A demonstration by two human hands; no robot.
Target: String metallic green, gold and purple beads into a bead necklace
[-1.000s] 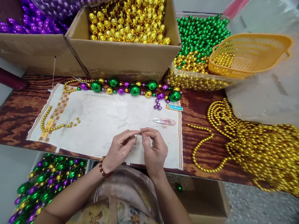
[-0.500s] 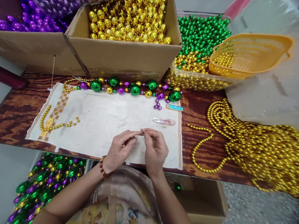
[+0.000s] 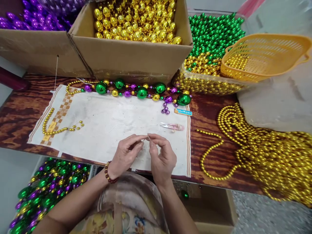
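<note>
1. Hands, two, bare: left hand point(image 3: 126, 151) and right hand point(image 3: 163, 156), fingertips nearly meeting over the near part of the white cloth point(image 3: 104, 112). Each pinches between thumb and forefinger.
2. Needle-like piece point(image 3: 143, 140), thin: in the left hand's pinch, above the cloth, probably gripped by the fingertips because it is so fine. Long axis slants up from the left fingers toward the right hand; which end is the point, I cannot tell from where I stand.
3. Pale thread end point(image 3: 149, 138): apparently in the right hand's pinch, tilted the opposite way, so the two lean toward each other.
4. Snips point(image 3: 172, 126), pink-handled: flat on the cloth beyond the right hand, blades pointing left, seemingly laid for easy reach.
5. Bead garland point(image 3: 142, 93), green, purple and gold: along the cloth's far edge, presumably out of the hands' way.
6. Gold bead strings point(image 3: 273, 162): heaped at right on the bench point(image 3: 207, 120), one loose length straying toward the cloth.
</note>
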